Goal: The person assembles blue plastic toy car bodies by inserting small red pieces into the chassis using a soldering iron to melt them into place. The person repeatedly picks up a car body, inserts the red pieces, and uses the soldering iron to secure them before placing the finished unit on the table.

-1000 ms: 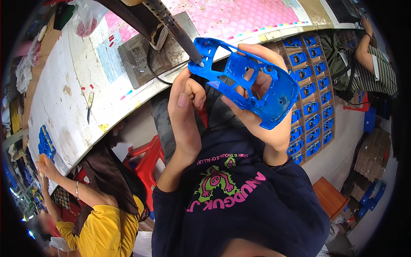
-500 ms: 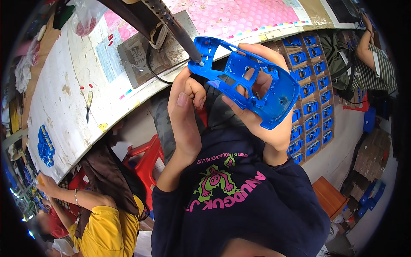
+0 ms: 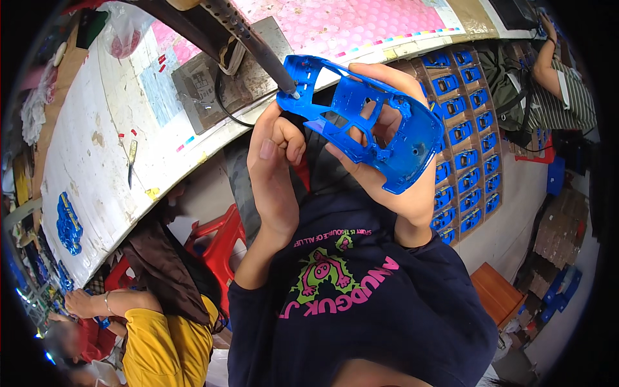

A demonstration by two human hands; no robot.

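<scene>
A blue plastic toy-car body shell (image 3: 380, 132) is held up in front of my chest, hollow side toward me. My right hand (image 3: 393, 187) grips it from below, fingers through its window openings. My left hand (image 3: 277, 164) is curled at the shell's left end, fingertips pinching its edge. A dark rod-shaped tool (image 3: 258, 48) slants down from the top, and its tip touches that same end just above my left fingers. Its upper end is cut off, so what holds it is hidden.
A white worktable (image 3: 90, 174) carries a pink dotted sheet (image 3: 348, 22), a grey metal plate (image 3: 206, 84), a small blade (image 3: 131, 155) and blue parts (image 3: 68, 222). Trays of blue shells (image 3: 467, 135) lie at right. A red stool (image 3: 219, 238), a yellow-shirted co-worker (image 3: 161, 335) and another person (image 3: 561, 77) are nearby.
The shell, tool and both my hands stay nearly still. The yellow-shirted co-worker's hand has dropped from the blue parts on the table edge to lower down.
</scene>
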